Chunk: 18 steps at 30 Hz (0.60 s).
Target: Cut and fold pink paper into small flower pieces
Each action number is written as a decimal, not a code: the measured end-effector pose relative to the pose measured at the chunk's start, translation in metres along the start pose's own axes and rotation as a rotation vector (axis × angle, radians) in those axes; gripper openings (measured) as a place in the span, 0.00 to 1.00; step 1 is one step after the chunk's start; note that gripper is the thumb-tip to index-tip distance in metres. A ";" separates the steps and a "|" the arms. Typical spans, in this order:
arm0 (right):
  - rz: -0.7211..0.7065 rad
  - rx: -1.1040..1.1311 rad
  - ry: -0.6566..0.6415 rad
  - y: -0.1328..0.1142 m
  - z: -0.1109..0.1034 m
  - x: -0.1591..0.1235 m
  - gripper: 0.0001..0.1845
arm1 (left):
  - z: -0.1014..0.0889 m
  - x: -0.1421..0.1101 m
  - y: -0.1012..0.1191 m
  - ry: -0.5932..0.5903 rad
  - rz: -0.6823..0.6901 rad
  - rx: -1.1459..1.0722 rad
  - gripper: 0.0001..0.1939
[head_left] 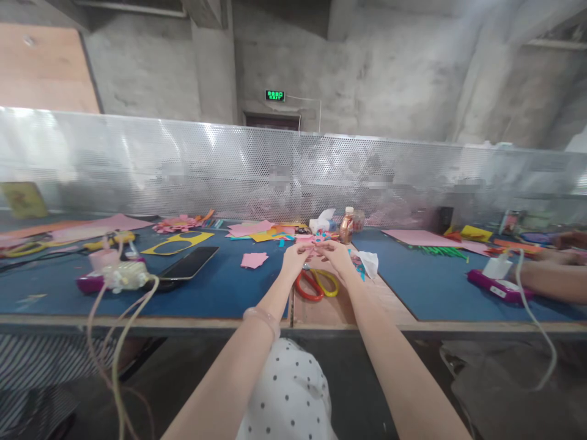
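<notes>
Both my arms reach out over the table edge. My left hand (296, 255) and my right hand (337, 253) meet above the worktop, fingers pinched together on a small pink paper piece (316, 239) held between them. A pale bracelet sits on my left wrist. Just below my hands lie scissors (316, 284) with one red and one yellow handle. A pink paper square (254, 260) lies on the blue mat (220, 287) to the left of my hands. A crumpled white tissue (369, 263) lies to the right.
A black phone (188, 264), a yellow paper cut-out (177, 242), a white-and-pink device with cables (114, 276) and coloured paper scraps lie left. A glitter bottle (347, 226) stands behind my hands. Another person's arm (550, 281) rests at the right. A perforated metal screen (293, 171) backs the table.
</notes>
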State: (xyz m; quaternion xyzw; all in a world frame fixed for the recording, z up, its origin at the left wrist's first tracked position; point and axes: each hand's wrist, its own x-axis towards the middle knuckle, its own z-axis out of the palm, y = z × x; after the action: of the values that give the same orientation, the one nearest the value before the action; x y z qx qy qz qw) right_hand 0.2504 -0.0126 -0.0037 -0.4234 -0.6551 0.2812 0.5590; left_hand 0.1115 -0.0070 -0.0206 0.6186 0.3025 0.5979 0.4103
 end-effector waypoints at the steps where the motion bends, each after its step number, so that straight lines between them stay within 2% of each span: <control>1: 0.001 -0.001 0.002 0.000 0.000 0.000 0.12 | 0.000 0.000 0.001 0.005 -0.009 0.009 0.12; 12: 0.006 -0.019 0.013 0.000 0.000 0.001 0.11 | 0.001 -0.001 0.004 0.029 -0.005 0.062 0.09; 18: -0.014 -0.049 0.005 -0.001 0.000 -0.001 0.11 | -0.002 -0.001 0.005 0.037 0.032 0.250 0.09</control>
State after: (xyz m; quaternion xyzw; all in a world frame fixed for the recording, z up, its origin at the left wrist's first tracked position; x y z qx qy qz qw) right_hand 0.2500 -0.0136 -0.0032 -0.4332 -0.6635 0.2602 0.5518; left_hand 0.1092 -0.0104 -0.0165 0.6584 0.3722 0.5735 0.3147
